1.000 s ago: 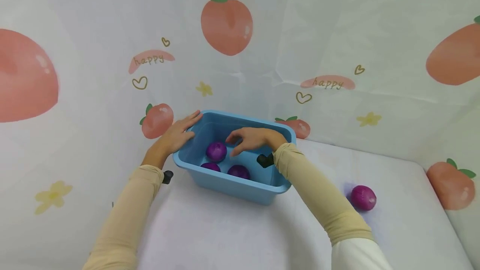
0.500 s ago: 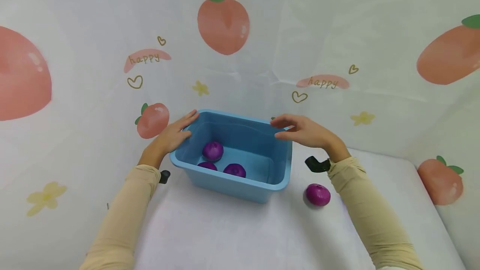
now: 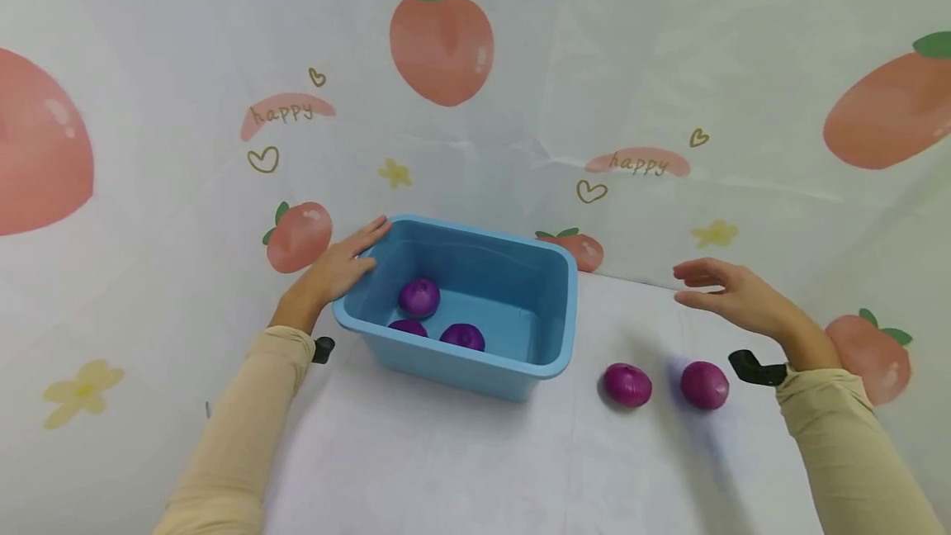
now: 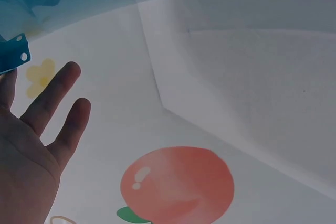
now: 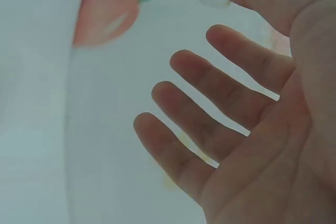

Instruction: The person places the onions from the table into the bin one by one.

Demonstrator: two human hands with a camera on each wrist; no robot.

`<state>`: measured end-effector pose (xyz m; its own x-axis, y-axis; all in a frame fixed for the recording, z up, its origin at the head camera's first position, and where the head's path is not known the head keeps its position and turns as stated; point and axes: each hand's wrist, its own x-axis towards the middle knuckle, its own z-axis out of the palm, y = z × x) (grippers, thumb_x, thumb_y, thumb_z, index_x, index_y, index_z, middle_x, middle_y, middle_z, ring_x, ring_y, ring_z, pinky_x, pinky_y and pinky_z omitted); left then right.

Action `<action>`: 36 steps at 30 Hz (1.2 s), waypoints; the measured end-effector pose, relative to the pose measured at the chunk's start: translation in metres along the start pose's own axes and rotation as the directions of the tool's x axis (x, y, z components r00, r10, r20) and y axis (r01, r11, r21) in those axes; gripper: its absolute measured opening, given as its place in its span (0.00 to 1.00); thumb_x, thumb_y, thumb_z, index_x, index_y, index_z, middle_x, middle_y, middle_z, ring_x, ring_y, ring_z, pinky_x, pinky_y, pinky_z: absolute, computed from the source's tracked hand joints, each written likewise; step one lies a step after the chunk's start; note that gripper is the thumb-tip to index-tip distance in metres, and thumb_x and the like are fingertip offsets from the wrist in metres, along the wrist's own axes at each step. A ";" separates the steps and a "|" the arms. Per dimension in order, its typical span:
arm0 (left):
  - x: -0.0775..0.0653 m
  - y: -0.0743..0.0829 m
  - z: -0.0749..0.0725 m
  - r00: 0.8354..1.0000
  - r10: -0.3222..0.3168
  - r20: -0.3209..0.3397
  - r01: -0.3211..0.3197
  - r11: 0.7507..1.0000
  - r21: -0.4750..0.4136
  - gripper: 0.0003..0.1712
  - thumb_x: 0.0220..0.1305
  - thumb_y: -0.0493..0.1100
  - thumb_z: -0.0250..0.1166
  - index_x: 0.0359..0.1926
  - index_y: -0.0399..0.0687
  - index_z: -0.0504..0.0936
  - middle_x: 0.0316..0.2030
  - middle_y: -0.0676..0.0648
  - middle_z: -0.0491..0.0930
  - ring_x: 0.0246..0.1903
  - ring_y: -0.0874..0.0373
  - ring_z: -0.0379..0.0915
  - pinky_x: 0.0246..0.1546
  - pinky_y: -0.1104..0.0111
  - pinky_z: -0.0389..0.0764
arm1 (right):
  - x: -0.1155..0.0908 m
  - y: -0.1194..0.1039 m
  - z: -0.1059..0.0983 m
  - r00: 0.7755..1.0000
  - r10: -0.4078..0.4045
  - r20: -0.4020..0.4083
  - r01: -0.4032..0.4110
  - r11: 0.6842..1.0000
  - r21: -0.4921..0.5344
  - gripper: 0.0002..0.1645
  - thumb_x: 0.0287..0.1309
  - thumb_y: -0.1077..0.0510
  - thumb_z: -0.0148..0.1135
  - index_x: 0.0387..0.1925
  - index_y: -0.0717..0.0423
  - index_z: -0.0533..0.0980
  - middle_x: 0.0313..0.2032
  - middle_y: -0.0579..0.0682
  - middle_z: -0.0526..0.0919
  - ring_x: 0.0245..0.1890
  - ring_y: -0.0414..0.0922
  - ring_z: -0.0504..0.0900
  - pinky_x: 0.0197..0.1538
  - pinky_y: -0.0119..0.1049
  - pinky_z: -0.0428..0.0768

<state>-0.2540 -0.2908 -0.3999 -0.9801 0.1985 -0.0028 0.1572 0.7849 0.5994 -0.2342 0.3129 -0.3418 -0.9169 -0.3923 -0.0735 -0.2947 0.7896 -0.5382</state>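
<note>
Backdrop (image 3: 631,48) is facing you; your right hand (image 3: 735,297) is hovering empty, spread, nearest onion (image 3: 704,385) lying at its 7 o'clock; straight-fingered left hand (image 3: 338,271) touching tub (image 3: 453,370).

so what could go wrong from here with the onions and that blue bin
One onion and a second onion lie loose beside the blue bin; being round, either might roll if the right hand nudges it. The left hand rests at one end of the bin, so pressing hard there could shift it.
</note>
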 end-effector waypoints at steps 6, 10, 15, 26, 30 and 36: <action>-0.004 0.004 -0.008 1.000 0.001 0.017 -0.002 0.998 0.058 0.38 0.72 0.46 0.44 0.80 0.75 0.49 0.82 0.62 0.43 0.82 0.40 0.43 0.72 0.32 0.58 | -0.023 0.033 0.009 0.996 0.079 0.036 -0.079 0.997 0.012 0.34 0.67 0.43 0.62 0.68 0.55 0.71 0.63 0.61 0.79 0.58 0.41 0.82 0.50 0.36 0.80; -0.008 0.003 -0.010 1.000 -0.014 0.018 0.012 0.996 0.091 0.38 0.73 0.48 0.44 0.80 0.75 0.48 0.82 0.62 0.43 0.81 0.38 0.44 0.70 0.32 0.62 | -0.033 0.051 0.022 0.994 0.105 0.035 -0.107 0.993 0.051 0.34 0.67 0.42 0.63 0.68 0.54 0.71 0.63 0.59 0.80 0.55 0.31 0.81 0.47 0.27 0.79; -0.007 0.001 -0.007 1.000 -0.029 0.003 0.029 0.994 0.105 0.38 0.73 0.49 0.44 0.80 0.78 0.48 0.82 0.64 0.43 0.80 0.37 0.47 0.65 0.33 0.69 | -0.043 0.067 0.039 0.990 0.134 0.048 -0.137 0.989 0.059 0.37 0.65 0.42 0.65 0.68 0.56 0.70 0.64 0.62 0.79 0.62 0.61 0.78 0.48 0.32 0.80; -0.004 0.000 -0.003 1.000 -0.026 -0.001 0.026 0.996 0.080 0.38 0.73 0.49 0.44 0.80 0.78 0.48 0.82 0.62 0.44 0.80 0.37 0.46 0.66 0.31 0.67 | -0.063 0.092 0.080 0.977 0.203 0.060 -0.210 0.968 0.135 0.41 0.64 0.43 0.65 0.69 0.63 0.68 0.65 0.71 0.74 0.65 0.72 0.71 0.56 0.69 0.77; -0.001 0.000 -0.002 1.000 -0.022 -0.004 0.022 0.997 0.077 0.38 0.73 0.48 0.44 0.80 0.77 0.49 0.82 0.62 0.44 0.80 0.37 0.46 0.66 0.31 0.67 | -0.067 0.100 0.092 0.974 0.224 0.036 -0.227 0.965 0.134 0.43 0.62 0.45 0.68 0.70 0.64 0.67 0.63 0.74 0.74 0.62 0.73 0.72 0.52 0.61 0.81; 0.000 0.001 0.000 1.000 -0.027 0.006 0.026 0.997 0.071 0.37 0.73 0.48 0.44 0.79 0.79 0.48 0.82 0.63 0.43 0.80 0.37 0.46 0.67 0.30 0.65 | -0.071 0.107 0.109 0.964 0.264 0.009 -0.263 0.957 0.125 0.46 0.60 0.45 0.70 0.72 0.62 0.65 0.58 0.75 0.77 0.57 0.68 0.77 0.44 0.40 0.79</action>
<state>-0.2542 -0.2895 -0.3994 -0.9832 0.1811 -0.0234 0.1398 0.8292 0.5411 -0.1710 0.3740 -0.4858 -0.9597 -0.1741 -0.2204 -0.0071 0.7993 -0.6008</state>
